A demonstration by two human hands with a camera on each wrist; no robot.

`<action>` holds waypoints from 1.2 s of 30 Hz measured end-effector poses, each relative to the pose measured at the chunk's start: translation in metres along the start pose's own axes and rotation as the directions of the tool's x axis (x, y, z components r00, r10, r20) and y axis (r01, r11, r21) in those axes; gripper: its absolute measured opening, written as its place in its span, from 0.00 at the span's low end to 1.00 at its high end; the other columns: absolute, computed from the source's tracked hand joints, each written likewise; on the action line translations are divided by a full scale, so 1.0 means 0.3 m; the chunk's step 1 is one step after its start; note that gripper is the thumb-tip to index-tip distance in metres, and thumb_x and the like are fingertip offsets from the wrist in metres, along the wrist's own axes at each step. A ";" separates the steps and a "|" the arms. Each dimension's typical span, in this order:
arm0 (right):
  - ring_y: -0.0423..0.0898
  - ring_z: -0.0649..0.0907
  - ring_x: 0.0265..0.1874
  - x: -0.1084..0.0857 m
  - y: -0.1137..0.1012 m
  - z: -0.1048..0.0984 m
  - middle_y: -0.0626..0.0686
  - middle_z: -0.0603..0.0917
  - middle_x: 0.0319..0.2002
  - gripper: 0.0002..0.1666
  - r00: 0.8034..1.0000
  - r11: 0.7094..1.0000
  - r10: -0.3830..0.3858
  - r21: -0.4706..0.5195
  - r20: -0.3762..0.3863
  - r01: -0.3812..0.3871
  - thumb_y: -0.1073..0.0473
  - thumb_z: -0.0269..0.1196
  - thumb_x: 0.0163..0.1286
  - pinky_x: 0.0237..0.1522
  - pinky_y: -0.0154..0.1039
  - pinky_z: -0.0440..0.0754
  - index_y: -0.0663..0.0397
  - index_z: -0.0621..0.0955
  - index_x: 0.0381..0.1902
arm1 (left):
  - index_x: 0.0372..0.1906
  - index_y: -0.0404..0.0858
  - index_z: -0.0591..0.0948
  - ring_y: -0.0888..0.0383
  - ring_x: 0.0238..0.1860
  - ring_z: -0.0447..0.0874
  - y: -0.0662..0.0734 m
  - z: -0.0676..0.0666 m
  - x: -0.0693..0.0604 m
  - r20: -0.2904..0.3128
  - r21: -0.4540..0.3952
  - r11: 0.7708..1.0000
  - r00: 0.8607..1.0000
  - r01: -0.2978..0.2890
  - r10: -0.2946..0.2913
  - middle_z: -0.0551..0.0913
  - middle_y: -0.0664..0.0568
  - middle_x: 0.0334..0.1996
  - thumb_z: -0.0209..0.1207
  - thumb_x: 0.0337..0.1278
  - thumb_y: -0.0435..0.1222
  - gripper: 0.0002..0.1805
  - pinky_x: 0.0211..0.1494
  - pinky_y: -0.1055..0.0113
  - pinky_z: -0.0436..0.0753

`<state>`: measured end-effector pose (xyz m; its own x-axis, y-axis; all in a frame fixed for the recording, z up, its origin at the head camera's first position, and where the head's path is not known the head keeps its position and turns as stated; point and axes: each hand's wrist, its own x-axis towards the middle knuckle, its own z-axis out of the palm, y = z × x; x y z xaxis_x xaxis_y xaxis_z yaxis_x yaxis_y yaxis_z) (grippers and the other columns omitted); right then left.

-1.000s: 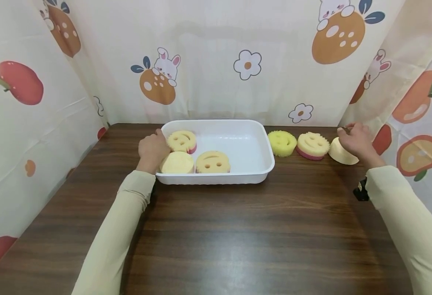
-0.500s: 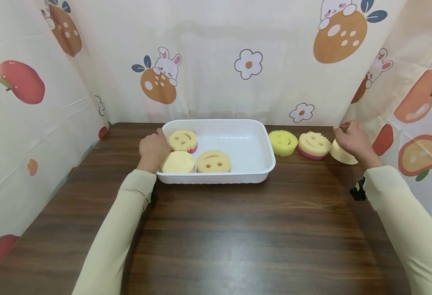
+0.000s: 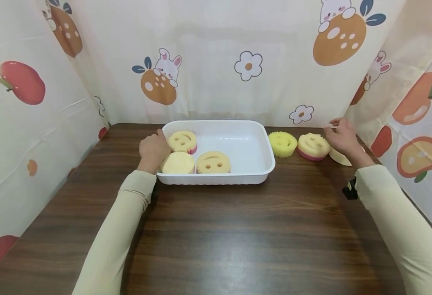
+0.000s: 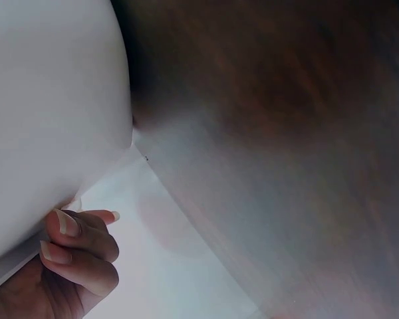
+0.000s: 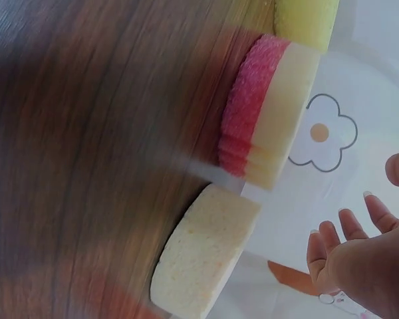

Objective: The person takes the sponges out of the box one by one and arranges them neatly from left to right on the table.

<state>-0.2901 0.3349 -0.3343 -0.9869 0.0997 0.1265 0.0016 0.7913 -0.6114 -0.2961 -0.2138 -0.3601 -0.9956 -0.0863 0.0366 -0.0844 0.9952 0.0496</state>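
Observation:
My left hand grips the left rim of a white tray; the left wrist view shows its fingers curled at the tray's wall. Three round sponges lie in the tray: a smiley sponge with a pink base, a plain cream sponge and a smiley sponge. My right hand hovers over a plain round sponge, partly hiding it. In the right wrist view its fingers are spread, apart from that sponge, and hold nothing.
Right of the tray stand a yellow smiley sponge and a cream smiley sponge with a pink base, in line with the plain one. Printed curtains border the brown wooden table at the back and sides.
My right hand has moved a little to the left, covering more of the plain sponge in the head view. The left hand and the tray have stayed put.

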 end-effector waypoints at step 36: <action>0.72 0.62 0.66 0.008 -0.112 0.052 0.75 0.55 0.70 0.40 0.999 0.999 -0.039 0.037 0.033 0.038 0.41 0.38 0.77 0.64 0.66 0.62 0.70 0.55 0.71 | 0.70 0.24 0.58 0.39 0.44 0.85 -0.001 0.007 0.000 -0.013 0.033 0.999 1.000 -0.011 0.011 0.82 0.31 0.47 0.53 0.64 0.49 0.40 0.45 0.48 0.82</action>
<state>-0.2951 0.2993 -0.3257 -0.9910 0.0486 0.1247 -0.0420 0.7719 -0.6343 -0.2962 -0.2139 -0.3622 -0.9958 -0.0757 0.0506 -0.0749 0.9971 0.0163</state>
